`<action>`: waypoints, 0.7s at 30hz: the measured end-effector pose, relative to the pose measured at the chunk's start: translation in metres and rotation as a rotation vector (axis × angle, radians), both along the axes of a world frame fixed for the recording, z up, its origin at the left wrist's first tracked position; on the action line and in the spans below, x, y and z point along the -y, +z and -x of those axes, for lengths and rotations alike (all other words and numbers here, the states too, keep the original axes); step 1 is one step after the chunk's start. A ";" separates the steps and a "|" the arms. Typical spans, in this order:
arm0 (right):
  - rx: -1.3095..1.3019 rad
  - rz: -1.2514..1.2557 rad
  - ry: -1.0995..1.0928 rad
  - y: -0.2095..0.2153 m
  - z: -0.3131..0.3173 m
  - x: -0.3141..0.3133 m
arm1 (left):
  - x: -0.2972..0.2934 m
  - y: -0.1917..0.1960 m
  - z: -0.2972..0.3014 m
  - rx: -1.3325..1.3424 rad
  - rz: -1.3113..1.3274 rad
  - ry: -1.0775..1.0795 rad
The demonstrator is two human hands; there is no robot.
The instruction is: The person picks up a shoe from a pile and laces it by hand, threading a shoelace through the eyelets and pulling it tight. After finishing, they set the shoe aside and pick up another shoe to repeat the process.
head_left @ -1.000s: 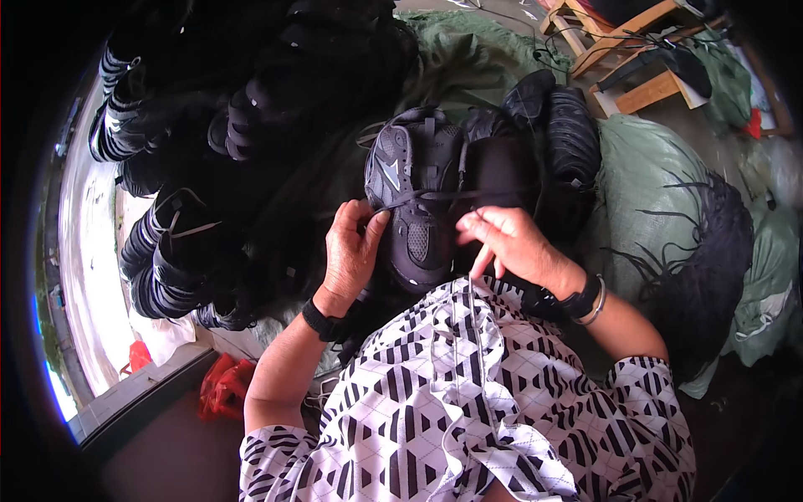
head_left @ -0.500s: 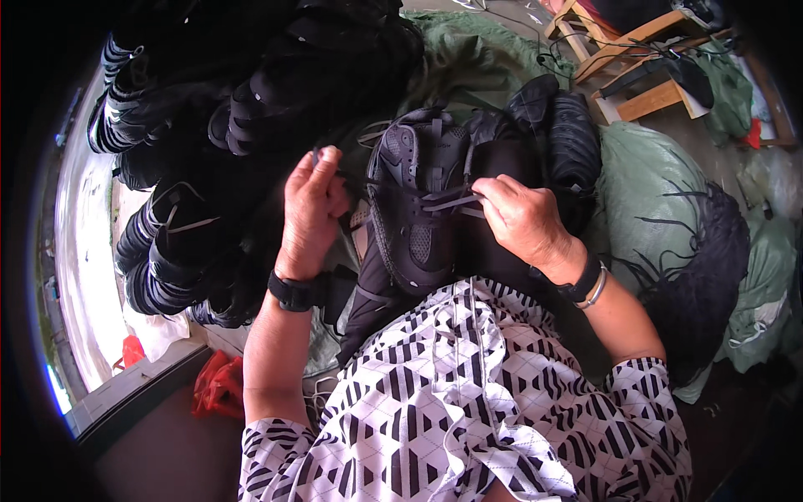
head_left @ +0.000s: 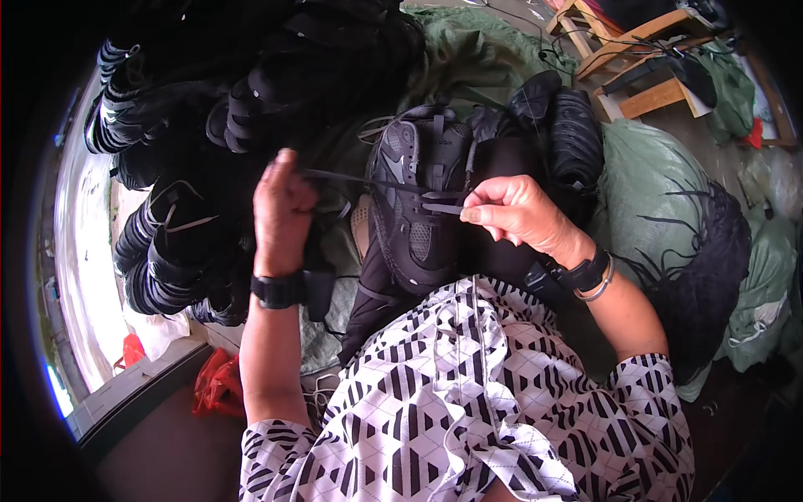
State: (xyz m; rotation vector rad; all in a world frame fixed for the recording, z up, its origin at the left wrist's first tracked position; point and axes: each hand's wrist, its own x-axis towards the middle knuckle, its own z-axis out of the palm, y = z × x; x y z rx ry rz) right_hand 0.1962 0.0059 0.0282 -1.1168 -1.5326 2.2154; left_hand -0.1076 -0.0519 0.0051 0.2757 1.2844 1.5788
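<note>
A black sneaker (head_left: 414,201) rests on my lap, toe toward me, its lacing facing up. My left hand (head_left: 283,209) is out to the left of the shoe, closed on one end of a black shoelace (head_left: 360,179) that runs taut from the hand to the eyelets. My right hand (head_left: 512,211) sits at the shoe's right side, thumb and fingers pinching the other lace end right at the eyelets. Both wrists carry black bands.
A big pile of black sneakers (head_left: 226,109) fills the left and top. More black shoes (head_left: 569,142) lie behind the held one on a green sack (head_left: 661,184). A wooden stool (head_left: 644,75) stands top right. A red bag (head_left: 219,383) lies lower left.
My left hand has drawn away from the shoe to the left, pulling its lace end out taut. My right hand stayed at the eyelets, pinching the other end.
</note>
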 end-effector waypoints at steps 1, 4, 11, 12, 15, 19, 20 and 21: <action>0.047 -0.162 -0.006 -0.001 0.002 0.003 | 0.001 0.003 0.012 -0.021 -0.042 0.015; 0.130 -0.365 -0.239 0.003 0.003 0.009 | 0.008 0.007 0.052 0.039 -0.101 0.194; 0.255 -0.912 0.041 -0.012 -0.013 0.014 | 0.020 0.011 0.060 -0.138 -0.009 0.172; 0.235 -0.718 -0.027 -0.010 -0.022 0.016 | 0.029 -0.001 0.079 -0.200 0.017 0.174; 0.100 -0.443 -0.036 -0.021 -0.036 0.023 | 0.043 -0.037 0.077 -0.257 0.195 -0.002; -0.032 -0.092 -0.378 -0.020 -0.066 0.014 | 0.063 -0.076 0.055 -0.412 0.424 -0.187; 0.040 -0.042 -0.519 -0.019 -0.078 0.013 | 0.064 -0.075 0.045 -0.512 0.479 -0.228; 0.117 -0.053 -0.553 -0.018 -0.087 0.011 | 0.064 -0.081 0.042 -0.534 0.459 -0.243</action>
